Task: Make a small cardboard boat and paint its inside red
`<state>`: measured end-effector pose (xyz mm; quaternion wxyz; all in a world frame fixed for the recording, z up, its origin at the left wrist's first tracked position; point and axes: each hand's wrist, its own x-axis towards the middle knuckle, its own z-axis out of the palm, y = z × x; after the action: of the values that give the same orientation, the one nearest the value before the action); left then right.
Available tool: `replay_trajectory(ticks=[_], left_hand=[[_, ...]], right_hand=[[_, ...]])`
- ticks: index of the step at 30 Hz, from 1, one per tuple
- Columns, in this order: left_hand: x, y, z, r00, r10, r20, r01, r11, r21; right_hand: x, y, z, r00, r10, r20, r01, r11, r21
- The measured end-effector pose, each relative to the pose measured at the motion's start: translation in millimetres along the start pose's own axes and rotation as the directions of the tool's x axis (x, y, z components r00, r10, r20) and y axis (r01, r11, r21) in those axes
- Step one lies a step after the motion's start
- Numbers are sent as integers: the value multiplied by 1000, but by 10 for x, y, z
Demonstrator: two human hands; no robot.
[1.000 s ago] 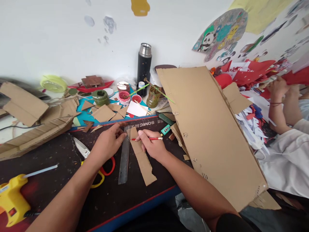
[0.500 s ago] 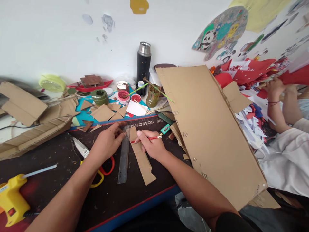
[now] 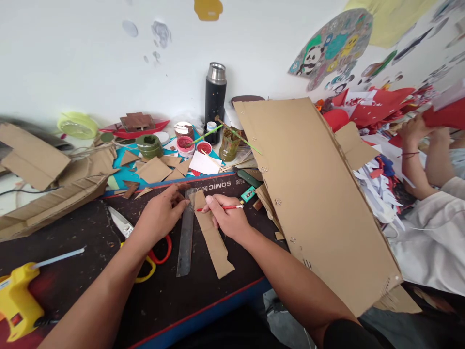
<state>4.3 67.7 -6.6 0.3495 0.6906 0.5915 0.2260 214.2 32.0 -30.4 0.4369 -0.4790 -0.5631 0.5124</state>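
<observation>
My right hand [image 3: 228, 215] is closed round a slim red pen [image 3: 232, 207], its tip over the upper part of a narrow cardboard strip [image 3: 217, 249]. The strip lies on the dark mat, with a ragged lower end. Just left of it lies a grey metal ruler [image 3: 186, 242]. Curled at the ruler's upper end is my left hand [image 3: 164, 211], thumb and fingers gripping its edge; some fingertips are hidden. Scissors [image 3: 123, 223] with red and yellow handles lie partly under my left forearm.
A big cardboard sheet [image 3: 319, 194] leans at the right, beside another person's hands [image 3: 414, 133]. Paint jars [image 3: 149, 145], cardboard scraps [image 3: 154, 169] and a black flask [image 3: 215, 97] stand along the back. At the left are a yellow glue gun [image 3: 22, 300] and a cardboard boat shape [image 3: 54, 208].
Both hands keep almost the same place, with the pen shifted very slightly over the strip. The whole view has drifted a little.
</observation>
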Motion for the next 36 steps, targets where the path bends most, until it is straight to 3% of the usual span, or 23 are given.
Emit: replay_trajectory(ticks=[3,8,12,21,30,36], left_hand=[[6,-20,-9,1000,-17,26,19,997,-78],[13,-51,-113,991,-78,107,113,918,-379],[-20,-5,-255,990,-137,25,130,850,-510],[-86,128,-486,969,-199,-144,67,780,-622],[-119,108,-589,950,-232,-210,13,700,-714],[-119,52,-664,942,-233,-242,-31,659,-751]], right_hand=[[11,-9,-1,1000,24,-3,-24,998,56],[61,-50,-16,990,88,-107,-69,983,169],[81,-24,-16,987,94,-128,-67,978,196],[-21,-22,21,995,-73,62,79,991,-107],[6,-78,286,993,-117,9,117,975,-191],[228,-104,555,989,-142,-28,134,971,-199]])
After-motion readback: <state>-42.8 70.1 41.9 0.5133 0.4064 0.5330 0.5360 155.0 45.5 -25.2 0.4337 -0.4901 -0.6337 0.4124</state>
